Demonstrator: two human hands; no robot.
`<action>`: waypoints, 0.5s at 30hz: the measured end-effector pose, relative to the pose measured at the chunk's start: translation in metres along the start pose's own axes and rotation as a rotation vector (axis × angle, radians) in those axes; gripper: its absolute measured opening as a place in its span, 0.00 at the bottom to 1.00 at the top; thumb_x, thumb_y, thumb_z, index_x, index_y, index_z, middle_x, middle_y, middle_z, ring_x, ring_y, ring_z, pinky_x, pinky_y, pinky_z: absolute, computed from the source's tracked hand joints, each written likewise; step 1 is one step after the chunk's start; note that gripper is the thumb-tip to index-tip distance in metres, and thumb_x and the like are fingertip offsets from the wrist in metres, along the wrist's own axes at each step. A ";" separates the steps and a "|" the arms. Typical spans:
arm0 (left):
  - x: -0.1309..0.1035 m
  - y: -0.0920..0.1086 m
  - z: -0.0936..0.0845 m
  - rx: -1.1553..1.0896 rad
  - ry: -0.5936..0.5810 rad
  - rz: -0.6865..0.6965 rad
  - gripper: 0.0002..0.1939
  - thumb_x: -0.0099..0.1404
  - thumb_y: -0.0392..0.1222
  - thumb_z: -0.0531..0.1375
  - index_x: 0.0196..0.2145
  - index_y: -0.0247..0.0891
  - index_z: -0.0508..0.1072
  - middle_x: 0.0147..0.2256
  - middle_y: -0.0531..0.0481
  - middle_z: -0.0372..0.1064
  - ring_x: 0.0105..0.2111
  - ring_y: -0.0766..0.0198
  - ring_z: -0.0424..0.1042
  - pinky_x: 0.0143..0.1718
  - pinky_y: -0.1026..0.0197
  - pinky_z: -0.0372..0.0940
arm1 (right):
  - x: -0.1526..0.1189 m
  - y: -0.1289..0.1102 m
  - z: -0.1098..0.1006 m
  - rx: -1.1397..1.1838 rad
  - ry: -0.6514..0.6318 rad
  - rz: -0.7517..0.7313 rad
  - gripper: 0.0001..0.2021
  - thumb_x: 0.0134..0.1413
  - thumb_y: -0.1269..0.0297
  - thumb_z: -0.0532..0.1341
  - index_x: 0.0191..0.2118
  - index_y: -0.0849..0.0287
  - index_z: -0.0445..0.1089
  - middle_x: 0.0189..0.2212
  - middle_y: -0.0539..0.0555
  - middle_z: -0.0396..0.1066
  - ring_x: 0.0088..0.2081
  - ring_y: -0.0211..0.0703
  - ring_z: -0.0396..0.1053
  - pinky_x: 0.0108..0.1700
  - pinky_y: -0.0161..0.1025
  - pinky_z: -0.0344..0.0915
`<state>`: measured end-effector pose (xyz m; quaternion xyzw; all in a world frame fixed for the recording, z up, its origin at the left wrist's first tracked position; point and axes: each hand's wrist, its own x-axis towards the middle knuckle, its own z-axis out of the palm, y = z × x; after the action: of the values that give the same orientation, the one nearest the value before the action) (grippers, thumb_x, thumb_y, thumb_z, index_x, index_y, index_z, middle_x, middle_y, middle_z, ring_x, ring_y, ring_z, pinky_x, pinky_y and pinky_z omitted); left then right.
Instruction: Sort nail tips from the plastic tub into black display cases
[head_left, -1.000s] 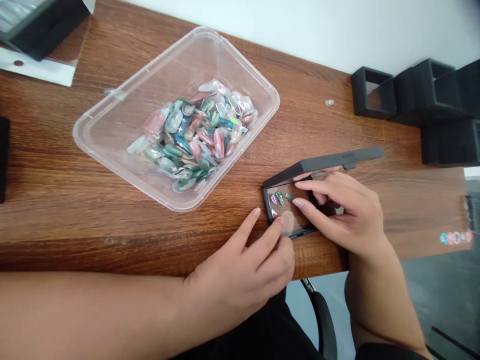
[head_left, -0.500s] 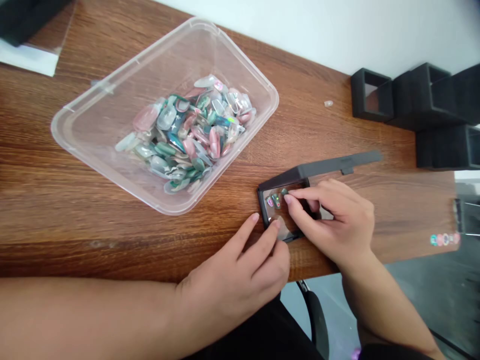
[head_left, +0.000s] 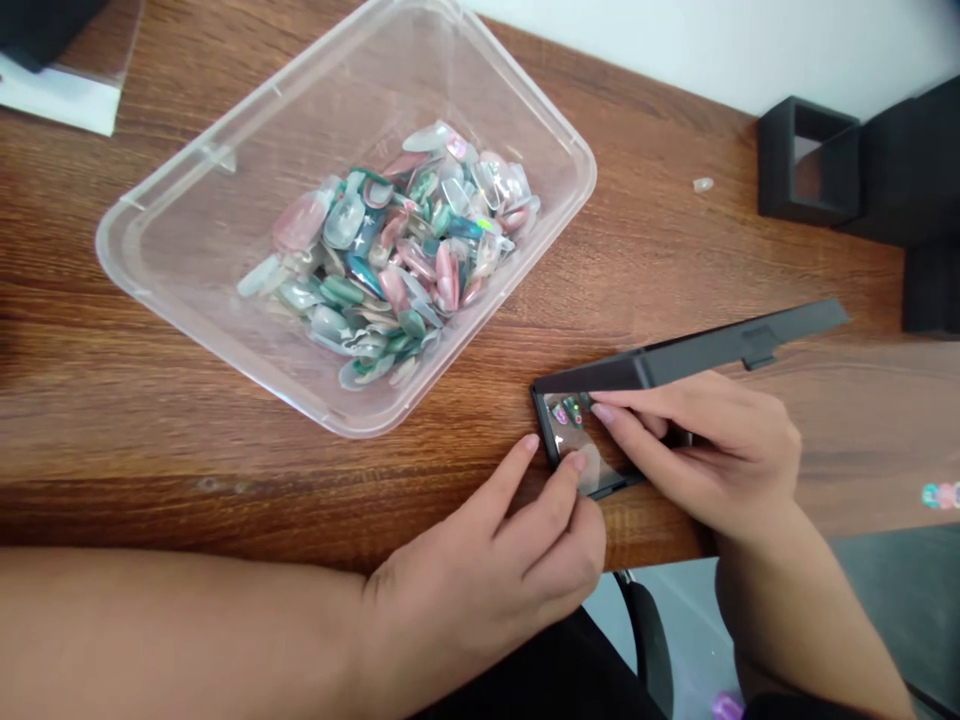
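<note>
"From the head view, how far along?"

"Three press-on nails [head_left: 573, 410] lie in the raised-lid black case [head_left: 675, 358]; a far larger heap [head_left: 405, 270] fills the clear tub [head_left: 195, 250] left of it."

"The hands?"

"Left hand [head_left: 517, 560] loosely spread at the case's near edge; right hand [head_left: 594, 402] pinched narrow by the third nail, its grip unclear."

"And around?"

"Wood-grain tabletop [head_left: 262, 470] beneath the case, white wall [head_left: 712, 50] beyond, black boxes [head_left: 778, 165] beyond to its right."

Bright, diffuse light, soft shadows, slight blur toward edges
</note>
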<state>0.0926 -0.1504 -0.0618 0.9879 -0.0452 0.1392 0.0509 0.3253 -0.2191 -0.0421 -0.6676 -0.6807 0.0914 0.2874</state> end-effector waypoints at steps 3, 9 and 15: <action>-0.001 0.001 0.002 -0.003 0.023 -0.007 0.19 0.77 0.40 0.55 0.60 0.44 0.77 0.57 0.51 0.72 0.61 0.53 0.72 0.61 0.47 0.76 | 0.002 0.002 -0.002 -0.019 -0.046 -0.043 0.11 0.63 0.73 0.67 0.46 0.49 0.80 0.28 0.45 0.80 0.24 0.34 0.71 0.30 0.38 0.69; -0.002 0.002 0.003 0.019 0.025 -0.015 0.19 0.77 0.41 0.55 0.60 0.45 0.77 0.58 0.52 0.73 0.63 0.52 0.72 0.62 0.46 0.76 | 0.004 0.006 -0.001 0.014 -0.075 -0.125 0.09 0.63 0.73 0.67 0.46 0.53 0.79 0.35 0.49 0.83 0.27 0.34 0.74 0.31 0.38 0.69; -0.004 0.006 0.005 0.063 -0.016 0.013 0.22 0.77 0.49 0.57 0.64 0.42 0.74 0.62 0.46 0.71 0.66 0.49 0.70 0.65 0.44 0.73 | -0.023 0.004 -0.013 0.194 0.152 -0.014 0.24 0.58 0.74 0.69 0.57 0.47 0.76 0.22 0.44 0.67 0.22 0.38 0.65 0.25 0.40 0.66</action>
<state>0.0891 -0.1569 -0.0677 0.9898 -0.0476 0.1331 0.0184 0.3337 -0.2440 -0.0393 -0.6367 -0.6498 0.1039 0.4019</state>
